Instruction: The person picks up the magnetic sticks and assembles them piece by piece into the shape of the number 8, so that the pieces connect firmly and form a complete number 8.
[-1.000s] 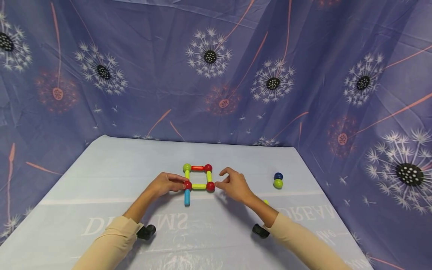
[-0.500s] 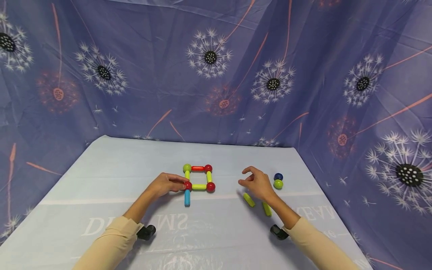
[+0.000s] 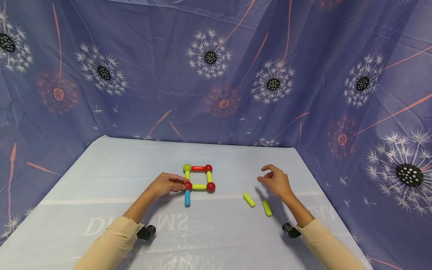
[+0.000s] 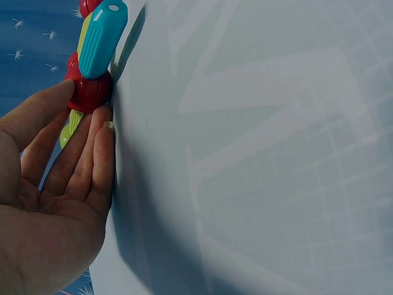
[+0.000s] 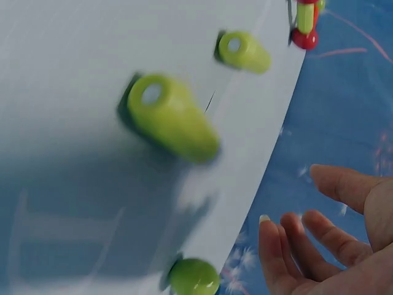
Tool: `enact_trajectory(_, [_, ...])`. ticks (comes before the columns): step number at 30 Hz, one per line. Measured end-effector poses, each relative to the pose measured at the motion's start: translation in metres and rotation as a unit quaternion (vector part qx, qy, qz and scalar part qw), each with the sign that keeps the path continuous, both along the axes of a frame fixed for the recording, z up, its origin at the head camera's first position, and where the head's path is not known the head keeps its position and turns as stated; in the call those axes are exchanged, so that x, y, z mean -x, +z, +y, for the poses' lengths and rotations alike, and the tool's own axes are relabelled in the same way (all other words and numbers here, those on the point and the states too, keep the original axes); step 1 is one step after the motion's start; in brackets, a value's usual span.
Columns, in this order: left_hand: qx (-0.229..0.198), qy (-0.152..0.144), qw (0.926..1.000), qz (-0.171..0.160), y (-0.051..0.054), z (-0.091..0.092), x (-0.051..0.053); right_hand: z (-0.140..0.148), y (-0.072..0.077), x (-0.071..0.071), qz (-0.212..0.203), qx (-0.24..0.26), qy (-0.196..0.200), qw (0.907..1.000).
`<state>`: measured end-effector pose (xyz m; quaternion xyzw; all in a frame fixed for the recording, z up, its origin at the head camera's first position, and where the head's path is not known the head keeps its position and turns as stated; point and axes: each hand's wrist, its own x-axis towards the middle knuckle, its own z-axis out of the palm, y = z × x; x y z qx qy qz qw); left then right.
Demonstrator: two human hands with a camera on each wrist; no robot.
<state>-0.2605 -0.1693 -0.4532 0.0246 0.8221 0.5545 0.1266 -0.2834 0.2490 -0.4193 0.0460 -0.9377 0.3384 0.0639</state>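
Observation:
My left hand (image 3: 164,185) pinches a red ball (image 4: 92,91) between thumb and fingers. That ball is the near left corner of a flat square of magnetic sticks and balls. A blue stick (image 3: 187,198) juts from it toward me. The square's other corners are a green ball (image 3: 187,168), a far red ball (image 3: 208,168) and a near right red ball (image 3: 210,187). Yellow-green sticks and a red stick (image 3: 197,168) link them. My right hand (image 3: 278,183) hovers at the right, fingers loosely bent, holding nothing. A loose green ball (image 5: 194,278) lies near it.
Two loose yellow-green sticks, a left one (image 3: 249,200) and a right one (image 3: 267,208), lie in front of my right hand. The pale tabletop (image 3: 141,153) ends at a patterned blue cloth (image 3: 152,75). My right hand covers the loose balls in the head view.
My right hand has moved away from the square to the right, passing over the two loose sticks and now covering the loose balls. My left hand keeps its hold.

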Motion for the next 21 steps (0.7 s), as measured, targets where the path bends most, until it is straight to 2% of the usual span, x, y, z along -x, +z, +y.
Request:
enact_trajectory(6, [0.003, -0.002, 1.0, 0.002, 0.0, 0.001, 0.0, 0.021, -0.003, 0.0, 0.023, -0.017, -0.032, 0.9991])
enact_trajectory(21, [-0.004, 0.002, 1.0, -0.004, -0.001, 0.001, 0.001, 0.053, -0.02, -0.002, 0.004, -0.029, -0.087, 0.9958])
